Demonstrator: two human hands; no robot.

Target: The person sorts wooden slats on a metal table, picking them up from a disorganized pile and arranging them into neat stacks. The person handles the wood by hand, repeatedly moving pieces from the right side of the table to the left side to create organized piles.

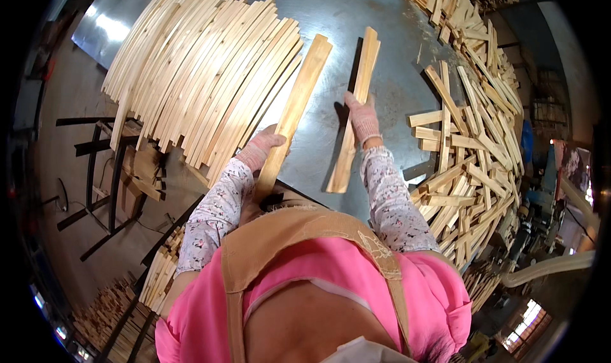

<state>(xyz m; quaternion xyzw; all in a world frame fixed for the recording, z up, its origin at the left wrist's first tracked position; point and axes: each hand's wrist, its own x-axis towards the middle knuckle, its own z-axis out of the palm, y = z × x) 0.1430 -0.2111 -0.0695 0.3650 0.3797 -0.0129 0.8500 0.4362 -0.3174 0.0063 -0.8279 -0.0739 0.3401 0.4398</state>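
Observation:
My left hand [261, 148], in a pinkish knit glove, is closed around a long pale wooden strip [298, 102] that slants up and away from me over the table's near edge. A second wooden strip [363, 70] is gripped by my right hand [364, 118], also gloved; its lower end points toward me. The two strips are apart from each other. Left of my left hand lies a wide row of wooden strips [197, 70], set side by side on the metal table. My gloves hide the gripped parts of both strips.
A grey metal tabletop [407, 44] spreads out before me. To the right, a jumbled heap of wooden strips [471, 146] lies crisscross. A black metal frame [114, 178] stands at the left, and stacked wood [162, 270] sits below. A pale hose [550, 267] runs at the lower right.

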